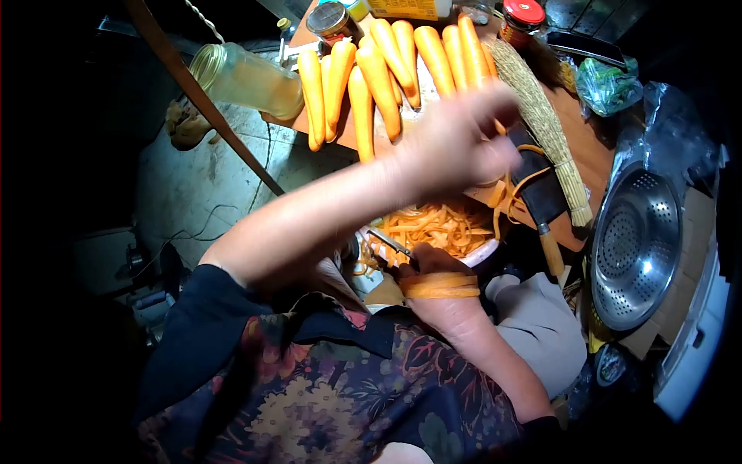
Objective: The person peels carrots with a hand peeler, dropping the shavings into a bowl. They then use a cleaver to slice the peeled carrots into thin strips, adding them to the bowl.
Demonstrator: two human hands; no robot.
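My left hand (468, 143) is raised over the near edge of the table, just in front of the peeled carrots (376, 81). It is smeared by motion, so its fingers cannot be made out, nor whether they hold anything. Lower down, my right hand (437, 282) is closed around a peeler (392, 243) whose metal end points left. Strips of carrot peel (442, 288) lie across the back of that hand. Beyond it, a bowl (485, 254) between my knees is heaped with orange carrot peelings (440, 226).
On the wooden table (591, 166) lie a straw hand broom (533, 104) and a cleaver (550, 251) with its handle past the edge. Jars, one red-lidded (524, 14), stand behind. A steel colander (638, 247) is at right, a large jar (255, 81) at left.
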